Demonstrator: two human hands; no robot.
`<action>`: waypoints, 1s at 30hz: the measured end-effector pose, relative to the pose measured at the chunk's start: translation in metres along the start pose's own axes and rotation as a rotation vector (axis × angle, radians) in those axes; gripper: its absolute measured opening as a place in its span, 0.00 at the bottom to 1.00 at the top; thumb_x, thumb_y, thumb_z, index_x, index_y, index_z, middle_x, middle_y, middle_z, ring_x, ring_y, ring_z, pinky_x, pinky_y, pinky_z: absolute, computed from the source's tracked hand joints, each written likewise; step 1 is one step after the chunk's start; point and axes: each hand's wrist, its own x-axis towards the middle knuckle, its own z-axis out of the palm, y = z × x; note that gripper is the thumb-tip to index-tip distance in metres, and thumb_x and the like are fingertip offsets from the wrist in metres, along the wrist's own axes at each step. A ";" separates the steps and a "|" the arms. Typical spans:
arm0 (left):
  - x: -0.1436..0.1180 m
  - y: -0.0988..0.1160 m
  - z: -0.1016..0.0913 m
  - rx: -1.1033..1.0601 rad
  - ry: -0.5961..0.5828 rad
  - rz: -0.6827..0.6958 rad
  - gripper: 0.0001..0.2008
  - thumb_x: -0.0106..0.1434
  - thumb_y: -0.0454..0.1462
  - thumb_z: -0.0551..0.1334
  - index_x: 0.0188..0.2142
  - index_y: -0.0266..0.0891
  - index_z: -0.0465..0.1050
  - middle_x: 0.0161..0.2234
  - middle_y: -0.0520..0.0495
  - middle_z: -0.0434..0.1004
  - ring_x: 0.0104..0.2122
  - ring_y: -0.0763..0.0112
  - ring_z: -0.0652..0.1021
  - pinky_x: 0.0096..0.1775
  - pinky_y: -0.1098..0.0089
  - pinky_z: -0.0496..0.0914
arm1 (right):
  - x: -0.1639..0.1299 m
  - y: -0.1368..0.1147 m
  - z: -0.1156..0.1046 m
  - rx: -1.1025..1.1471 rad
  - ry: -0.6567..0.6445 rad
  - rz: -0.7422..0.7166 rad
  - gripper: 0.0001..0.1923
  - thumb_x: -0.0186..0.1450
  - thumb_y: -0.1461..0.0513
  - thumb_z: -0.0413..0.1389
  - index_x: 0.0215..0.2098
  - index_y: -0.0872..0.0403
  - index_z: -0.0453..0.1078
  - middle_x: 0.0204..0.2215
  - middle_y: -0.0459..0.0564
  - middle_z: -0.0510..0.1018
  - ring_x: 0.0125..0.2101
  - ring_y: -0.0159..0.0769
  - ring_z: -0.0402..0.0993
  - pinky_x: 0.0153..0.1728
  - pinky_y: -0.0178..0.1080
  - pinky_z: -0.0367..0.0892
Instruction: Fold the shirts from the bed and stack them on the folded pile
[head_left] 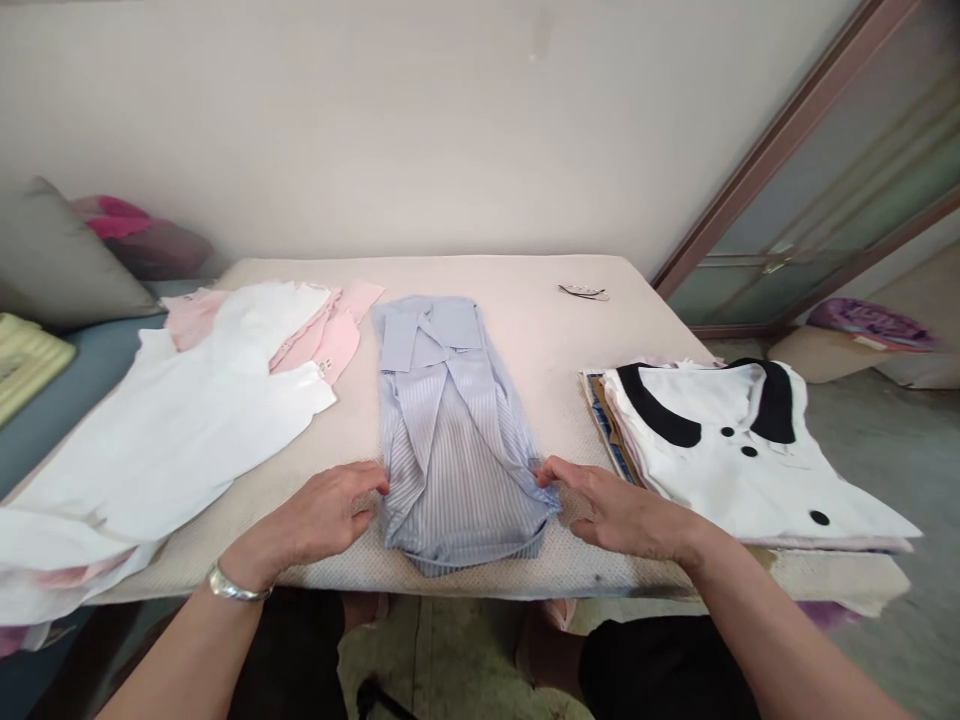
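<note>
Flanking a striped shirt (461,440), curled left hand (326,512) and right hand (622,508), each grip loosely parted

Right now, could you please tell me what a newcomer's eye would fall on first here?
Probably the white top with its bold black collar, topping the stack of clothes on the right of the table. Next comes the blue striped shirt in the middle, between the left hand and the right hand. White and pink garments lie spread out at the left.
</note>
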 end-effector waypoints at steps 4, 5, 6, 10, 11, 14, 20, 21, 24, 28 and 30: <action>-0.029 0.001 0.008 0.040 0.156 -0.059 0.12 0.63 0.31 0.57 0.43 0.45 0.74 0.46 0.48 0.78 0.46 0.64 0.78 0.50 0.64 0.71 | -0.009 0.013 0.024 -0.110 0.074 -0.055 0.36 0.57 0.72 0.50 0.63 0.47 0.59 0.60 0.53 0.70 0.60 0.42 0.67 0.60 0.49 0.64; -0.034 0.003 0.013 0.047 0.183 -0.047 0.13 0.63 0.31 0.56 0.45 0.45 0.74 0.48 0.48 0.77 0.48 0.64 0.77 0.52 0.64 0.71 | -0.008 0.016 0.030 -0.137 0.096 -0.067 0.36 0.57 0.72 0.49 0.64 0.48 0.59 0.60 0.54 0.70 0.60 0.42 0.67 0.60 0.49 0.64; -0.039 0.004 0.020 0.053 0.204 -0.027 0.16 0.63 0.30 0.56 0.48 0.45 0.73 0.51 0.47 0.76 0.51 0.64 0.76 0.54 0.63 0.70 | -0.006 0.017 0.035 -0.164 0.118 -0.080 0.36 0.57 0.73 0.49 0.64 0.49 0.59 0.59 0.55 0.70 0.59 0.43 0.68 0.59 0.49 0.65; -0.046 0.016 0.049 0.172 0.271 0.044 0.27 0.61 0.26 0.56 0.59 0.44 0.67 0.61 0.42 0.69 0.61 0.59 0.69 0.61 0.57 0.66 | 0.004 0.017 0.044 -0.302 0.167 -0.139 0.32 0.55 0.74 0.49 0.57 0.53 0.64 0.55 0.57 0.72 0.57 0.45 0.69 0.58 0.51 0.67; -0.046 0.019 0.055 0.216 0.267 0.065 0.28 0.60 0.25 0.56 0.59 0.43 0.67 0.62 0.41 0.68 0.61 0.57 0.68 0.61 0.54 0.66 | 0.006 0.015 0.044 -0.344 0.171 -0.160 0.29 0.56 0.74 0.49 0.56 0.53 0.66 0.55 0.58 0.73 0.57 0.47 0.69 0.58 0.52 0.67; -0.041 0.024 0.065 0.313 0.225 0.130 0.27 0.59 0.25 0.57 0.57 0.43 0.69 0.60 0.40 0.70 0.60 0.54 0.69 0.59 0.51 0.67 | 0.008 0.009 0.048 -0.460 0.179 -0.193 0.23 0.59 0.71 0.51 0.52 0.55 0.68 0.54 0.59 0.73 0.55 0.50 0.70 0.57 0.55 0.67; -0.032 0.020 0.066 0.330 0.228 0.145 0.25 0.57 0.24 0.57 0.52 0.43 0.71 0.56 0.42 0.74 0.57 0.56 0.71 0.56 0.52 0.69 | 0.004 -0.002 0.055 -0.431 0.205 -0.081 0.30 0.58 0.72 0.50 0.60 0.58 0.60 0.52 0.63 0.74 0.53 0.50 0.72 0.51 0.52 0.70; -0.030 0.019 0.065 0.315 0.233 0.145 0.24 0.57 0.24 0.57 0.51 0.44 0.72 0.55 0.43 0.74 0.56 0.56 0.71 0.56 0.53 0.68 | 0.003 -0.002 0.053 -0.360 0.204 -0.052 0.31 0.58 0.72 0.50 0.60 0.58 0.59 0.52 0.62 0.74 0.52 0.48 0.73 0.50 0.50 0.71; -0.024 0.017 0.062 0.269 0.236 0.137 0.20 0.56 0.25 0.58 0.45 0.44 0.73 0.49 0.44 0.76 0.54 0.56 0.72 0.55 0.54 0.69 | 0.000 0.001 0.038 -0.147 0.238 -0.005 0.26 0.60 0.71 0.50 0.56 0.54 0.59 0.51 0.58 0.75 0.52 0.42 0.74 0.51 0.45 0.69; -0.015 0.018 0.058 0.260 0.217 0.109 0.15 0.55 0.25 0.58 0.39 0.43 0.71 0.44 0.44 0.75 0.50 0.57 0.73 0.52 0.56 0.69 | 0.004 -0.002 0.024 -0.162 0.326 0.082 0.13 0.66 0.64 0.52 0.49 0.52 0.62 0.46 0.54 0.76 0.44 0.39 0.76 0.46 0.42 0.68; -0.013 0.018 0.057 0.268 0.207 0.099 0.13 0.56 0.26 0.58 0.37 0.43 0.70 0.42 0.44 0.74 0.49 0.57 0.73 0.51 0.57 0.69 | 0.010 -0.006 0.025 -0.270 0.313 0.122 0.12 0.66 0.59 0.56 0.47 0.52 0.64 0.44 0.53 0.76 0.39 0.39 0.75 0.40 0.40 0.66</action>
